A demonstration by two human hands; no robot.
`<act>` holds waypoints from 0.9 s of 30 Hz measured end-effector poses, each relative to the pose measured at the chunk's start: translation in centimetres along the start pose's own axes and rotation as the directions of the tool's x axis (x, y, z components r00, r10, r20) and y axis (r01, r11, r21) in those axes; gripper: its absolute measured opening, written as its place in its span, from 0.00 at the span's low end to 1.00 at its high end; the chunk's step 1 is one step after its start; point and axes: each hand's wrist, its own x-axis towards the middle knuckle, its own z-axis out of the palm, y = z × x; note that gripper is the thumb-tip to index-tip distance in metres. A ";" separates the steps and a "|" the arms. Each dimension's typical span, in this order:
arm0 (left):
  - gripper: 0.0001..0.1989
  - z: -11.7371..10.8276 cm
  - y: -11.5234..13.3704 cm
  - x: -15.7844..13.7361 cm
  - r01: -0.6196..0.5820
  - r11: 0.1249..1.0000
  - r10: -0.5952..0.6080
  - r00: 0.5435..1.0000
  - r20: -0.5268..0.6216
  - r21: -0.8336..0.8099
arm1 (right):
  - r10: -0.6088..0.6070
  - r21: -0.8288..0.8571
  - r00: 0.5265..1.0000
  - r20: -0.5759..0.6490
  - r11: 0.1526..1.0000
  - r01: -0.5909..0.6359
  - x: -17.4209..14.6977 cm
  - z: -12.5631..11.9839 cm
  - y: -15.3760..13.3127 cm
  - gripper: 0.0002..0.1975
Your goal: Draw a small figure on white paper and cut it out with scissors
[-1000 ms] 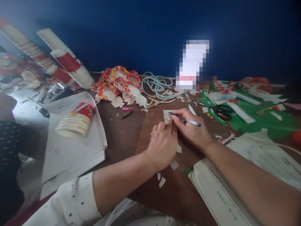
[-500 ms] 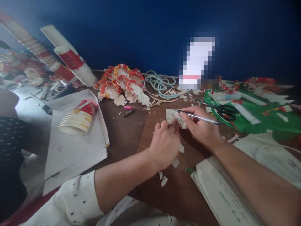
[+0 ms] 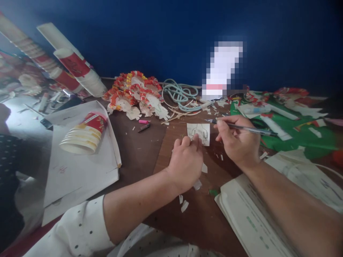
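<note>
A small white square of paper lies on the brown table, with a dark curved outline drawn on it. My left hand presses its fingertips onto the paper's lower left part, its other fingers curled, hiding that corner. My right hand is closed around a ballpoint pen. The pen's tip is raised just beyond the paper's upper right corner, pointing left. White paper scraps lie near my left wrist.
Stacked paper cups lie on a white box at left. Red and orange paper crafts and a pale blue cord are behind. Green sheet at right carries scissors and glue. White packets sit at front right.
My right hand has drawn the pen off the paper, to the right. The drawn outline now shows more fully. My left hand stays on the paper; the view has shifted slightly.
</note>
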 end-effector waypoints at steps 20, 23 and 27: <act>0.12 0.2 0.0 0.1 -0.036 0.992 0.035 0.999 -0.017 -0.123 | -0.226 -0.163 0.912 0.342 0.941 0.295 -0.8 0.9 -0.6 0.04; 0.12 0.3 0.0 0.1 -0.037 0.991 0.033 0.999 -0.034 -0.131 | -0.202 -0.158 0.909 0.365 0.949 0.274 -0.8 1.0 -0.7 0.04; 0.11 0.3 -0.1 0.2 -0.037 0.991 0.033 0.999 -0.036 -0.132 | -0.195 -0.160 0.908 0.371 0.950 0.269 -0.7 1.1 -0.8 0.04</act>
